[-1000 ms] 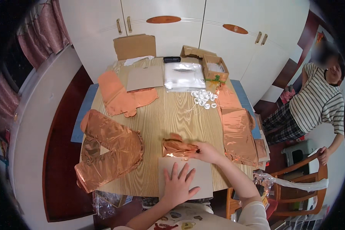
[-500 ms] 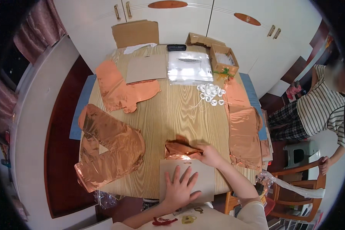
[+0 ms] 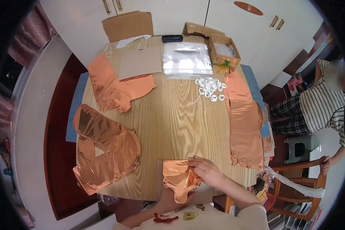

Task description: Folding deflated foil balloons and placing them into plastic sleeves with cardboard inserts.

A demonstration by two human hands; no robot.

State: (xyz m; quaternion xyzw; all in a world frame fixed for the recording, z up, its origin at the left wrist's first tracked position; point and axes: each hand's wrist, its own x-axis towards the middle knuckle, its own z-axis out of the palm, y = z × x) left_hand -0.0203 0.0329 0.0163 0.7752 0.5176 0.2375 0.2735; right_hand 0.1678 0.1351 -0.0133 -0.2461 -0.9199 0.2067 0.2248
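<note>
Lifting now off the worktop: small rose-gold foil balloon, flat beside the card a second ago, near edge now raised toward the body. Left hand, earlier spread flat on the pale card, now sitting under the foil, mostly hidden; grip not readable. Right hand pinching the balloon's top right edge, fingers curled on it.

Containers: open cardboard box standing at far right of the worktop, holding something white and clear, too small to tell; green-and-yellow sprig at its front wall. Second, flattened box lying behind it. Stack of clear plastic bags lying just left of the open box, dark flat device beyond it.

Surface: light wood-grain worktop, blue mat showing under the left edge. Brown card sheet lying far left of centre. White cupboards behind, dark red floor at left, wooden chair at lower right, person in striped top sitting at right.

Materials: crinkled metallic copper foil throughout: big balloon pile at left, another above it, long stack at right. Small white rings clustering near centre, thin string trailing.
</note>
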